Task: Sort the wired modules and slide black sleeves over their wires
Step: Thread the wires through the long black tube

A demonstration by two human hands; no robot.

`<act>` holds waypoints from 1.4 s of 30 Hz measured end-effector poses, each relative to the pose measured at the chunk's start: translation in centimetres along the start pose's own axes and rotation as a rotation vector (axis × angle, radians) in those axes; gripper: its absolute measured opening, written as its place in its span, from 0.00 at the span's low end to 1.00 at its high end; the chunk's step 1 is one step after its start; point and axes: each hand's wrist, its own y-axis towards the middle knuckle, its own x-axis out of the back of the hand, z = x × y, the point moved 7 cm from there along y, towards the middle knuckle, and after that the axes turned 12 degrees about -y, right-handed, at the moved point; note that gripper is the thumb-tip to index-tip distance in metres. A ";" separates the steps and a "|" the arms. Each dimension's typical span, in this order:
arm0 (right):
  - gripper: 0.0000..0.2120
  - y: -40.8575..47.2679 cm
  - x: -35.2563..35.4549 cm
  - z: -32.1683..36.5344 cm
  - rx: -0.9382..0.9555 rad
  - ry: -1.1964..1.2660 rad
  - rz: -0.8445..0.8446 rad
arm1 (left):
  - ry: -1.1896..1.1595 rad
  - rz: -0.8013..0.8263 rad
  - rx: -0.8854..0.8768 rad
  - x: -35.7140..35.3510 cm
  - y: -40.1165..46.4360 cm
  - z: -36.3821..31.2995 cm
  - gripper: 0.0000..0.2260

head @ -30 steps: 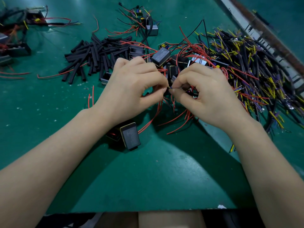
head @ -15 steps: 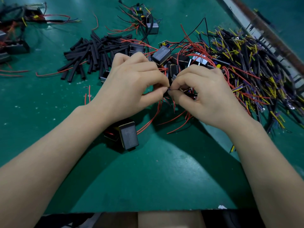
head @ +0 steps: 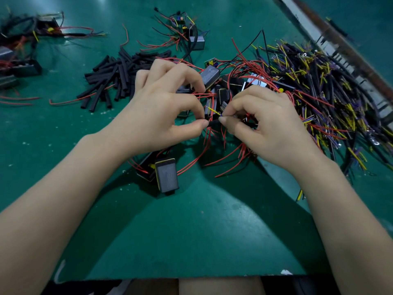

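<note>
Head view: your left hand (head: 161,111) pinches a black sleeve (head: 213,122); right hand (head: 268,126) pinches thin wires (head: 214,111) at its mouth, just right of the sleeve pile (head: 114,81). Splayed strands could snag the rim and buckle.

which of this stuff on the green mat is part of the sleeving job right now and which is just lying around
In the job:
- left hand, pinching a short black sleeve
- right hand, pinching thin yellow and blue wires
- loose pile of black sleeves
- black box-shaped module

Lying about:
- tangled heap of black, yellow and purple wires
- stray red wire
</note>
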 end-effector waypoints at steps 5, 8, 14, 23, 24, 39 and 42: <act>0.05 0.0 -0.2 0.0 -0.035 0.053 -0.022 | -0.017 -0.031 -0.001 -0.3 0.0 -0.2 0.09; 0.04 0.0 -0.1 -0.2 -0.059 0.085 -0.052 | -0.101 -0.093 0.067 0.0 -0.1 0.1 0.08; 0.02 0.0 0.0 0.0 -0.104 0.190 -0.101 | -0.237 -0.146 0.160 0.1 -0.2 0.3 0.08; 0.03 -0.1 -0.7 -0.4 -0.225 0.250 -0.057 | -0.141 -0.212 0.069 0.1 -0.2 -0.2 0.08; 0.02 -0.1 -0.8 -0.4 -0.238 0.249 -0.052 | -0.128 -0.214 0.049 0.1 -0.2 -0.2 0.08; 0.09 -0.3 -1.3 -1.0 -0.390 0.491 -0.080 | -0.251 -0.309 0.013 -0.2 -0.3 -0.5 0.04; 0.14 -0.4 -1.1 -1.0 -0.382 0.565 -0.132 | -0.263 -0.282 0.016 -0.3 -0.3 -0.4 0.04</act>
